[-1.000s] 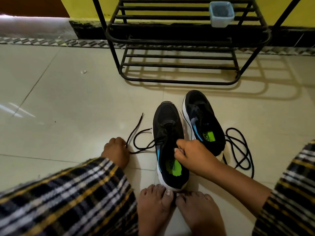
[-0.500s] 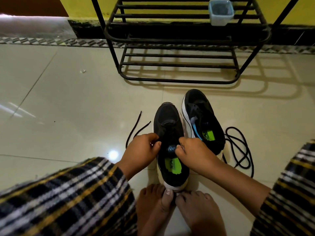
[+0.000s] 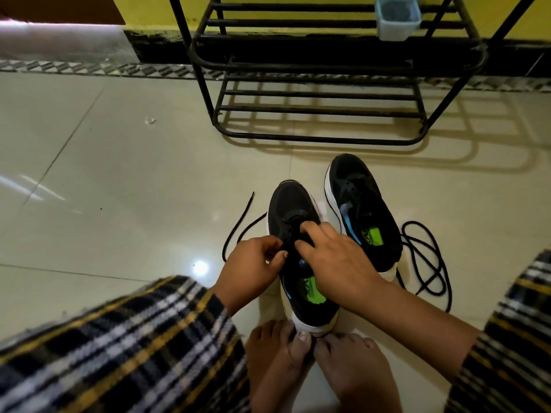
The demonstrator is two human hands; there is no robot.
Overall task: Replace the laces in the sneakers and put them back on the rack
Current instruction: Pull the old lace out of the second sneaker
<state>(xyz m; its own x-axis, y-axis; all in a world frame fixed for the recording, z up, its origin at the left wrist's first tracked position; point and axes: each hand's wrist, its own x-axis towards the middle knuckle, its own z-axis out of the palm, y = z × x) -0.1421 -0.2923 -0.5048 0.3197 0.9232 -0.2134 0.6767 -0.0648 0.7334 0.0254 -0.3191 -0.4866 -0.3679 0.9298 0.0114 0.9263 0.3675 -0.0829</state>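
Here, a person seated on the floor (image 3: 125, 180) worked at the near sneaker (image 3: 293, 213), its heel braced against bare toes. The left hand (image 3: 253, 268) pinched what looked like a strand of the black lace (image 3: 238, 231) at the shoe's left edge, fingers curled tight; the right hand (image 3: 331, 257) lay across the tongue, its fingertips pressed down into the eyelet row, though whether they held the lace could not be told. The lace's free ends trailed out to the left. The far sneaker (image 3: 362, 204) stood just beside it on the right, seemingly unlaced, with a second lace (image 3: 426, 257) lying in loose coils on the floor to its right.

The risk from here appeared plain: with black lace on black mesh in dim light, an eyelet could be skipped or a strand crossed wrongly, and an uneven pull from the left could leave one end too short to tie. The loose coil also lay near enough to snag a sleeve or foot.

Pale glossy tiles reflected a spot of light. The black metal rack (image 3: 316, 141) stood at the far side against a yellow wall, its lower shelf bare, a small pale tub (image 3: 396, 22) on the upper one.
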